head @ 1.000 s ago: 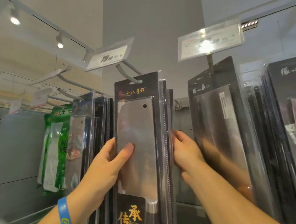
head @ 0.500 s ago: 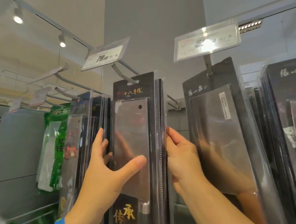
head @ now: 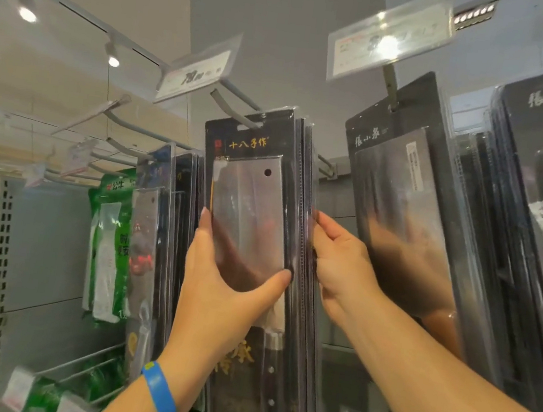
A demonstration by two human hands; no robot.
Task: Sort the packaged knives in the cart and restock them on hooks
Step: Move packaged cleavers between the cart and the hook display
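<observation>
The left hand point(head: 228, 290) is gripping the front packaged knife point(head: 246, 202) — thumb across its face, fingers round its edge — while the right hand point(head: 341, 267) is pinching the packs point(head: 306, 182) behind it on the hook point(head: 231, 110), so sliding it back level seems wisest.

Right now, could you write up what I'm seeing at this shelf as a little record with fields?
place: shop display with hanging hooks
left hand: grips the front cleaver pack, thumb across its face
right hand: pinches the right edge of the stack of cleaver packs behind it
hook: appears to pass through the front pack's hang slot, tip sticking out
price tag: above the hook
right neighbours: larger black cleaver packs
left neighbours: green packets
wrist: blue wristband, left arm
</observation>
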